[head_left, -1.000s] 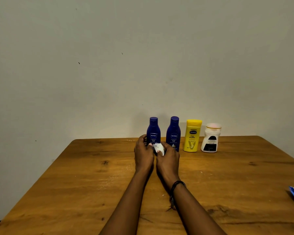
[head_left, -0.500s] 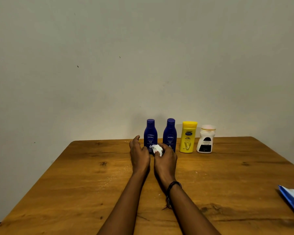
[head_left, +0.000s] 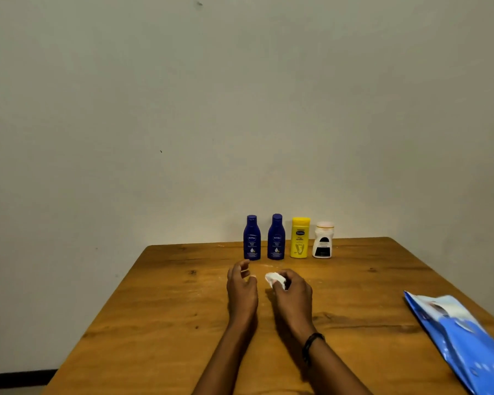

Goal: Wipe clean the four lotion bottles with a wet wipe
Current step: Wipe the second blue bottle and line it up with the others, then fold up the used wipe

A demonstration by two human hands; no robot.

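While pinching a crumpled white wet wipe (head_left: 274,279) at the fingertips, low over the middle of the tabletop (head_left: 169,309): right hand (head_left: 293,297), fingers curled round the wad, back of hand up. Touching the wood or just above it, cannot tell. Just left of it and apart from the wipe, left hand (head_left: 241,289) released, grasping nothing, fingers loosely bent, thumb pointing toward the bottles. Black band (head_left: 311,344) round the right wrist. Along the far edge of the tabletop, upright in a row, well beyond both hands: left blue bottle (head_left: 251,238); just beside it, not touching, second blue bottle (head_left: 276,237); then yellow bottle (head_left: 300,238) with yellow cap; then white bottle (head_left: 322,240) with dark label and pale cap, shortest of the four, closest to the far right corner. Narrow gaps between all four, labels facing the camera. Near the right edge, toward the near right corner, blue wipes pack (head_left: 462,337) lying flat, blurred, pale patch on its far end, partly cut off by the frame. Behind the far edge, plain pale wall (head_left: 240,109). Faint pale smears on the wood between hands and bottles.
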